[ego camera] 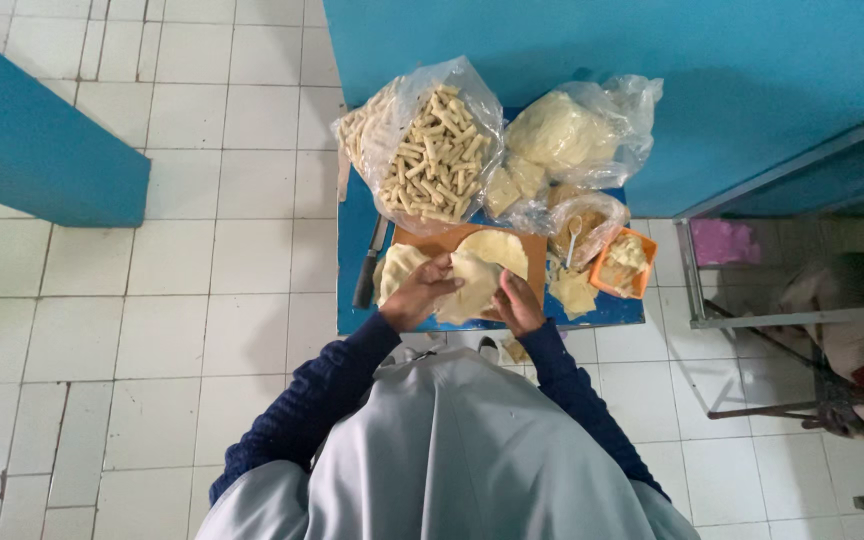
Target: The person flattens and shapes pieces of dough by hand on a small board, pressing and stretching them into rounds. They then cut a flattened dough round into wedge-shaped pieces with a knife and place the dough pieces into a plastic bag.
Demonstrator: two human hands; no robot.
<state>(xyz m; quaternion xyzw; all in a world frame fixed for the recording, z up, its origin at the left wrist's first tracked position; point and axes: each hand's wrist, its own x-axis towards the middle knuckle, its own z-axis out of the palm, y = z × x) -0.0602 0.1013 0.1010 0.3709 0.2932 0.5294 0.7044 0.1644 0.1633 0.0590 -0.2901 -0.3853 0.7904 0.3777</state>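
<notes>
**Operator:** Nearest the lens is grey cloth [452,460] over my head and shoulders, with both dark blue sleeves [322,400] reaching forward. Beyond them, my left hand [420,293] and right hand [518,303] rest on one thin round of pale dough [472,285], the fingers of each curled over its near edge. The hands are close together but not touching. That round lies on a brown board [422,240] on the small blue worktop [352,225].

**Inspector:** State of progress?

**Operator:** Judged from the layout: a large clear bag of finished rolled sticks [432,155] stands at the far edge, so a good quantity is done. Remaining stock is considerable: a bag of unshaped dough [562,135] beside it, more flat rounds [500,248] on the board, loose scraps [574,292] to the right. The round in hand is flat, not yet rolled.

**Inspector:** Filling?

**Operator:** An orange tub [620,262] and a small bag with a spoon [574,238] sit to the right. Contents are too small to identify.

**Inspector:** Other limits of view?

**Operator:** A dark-handled knife [369,270] lies left of the board, its blade partly under the bag. My own body hides the worktop's near edge. Whether anything lies on the round between my fingers, I cannot tell.
</notes>
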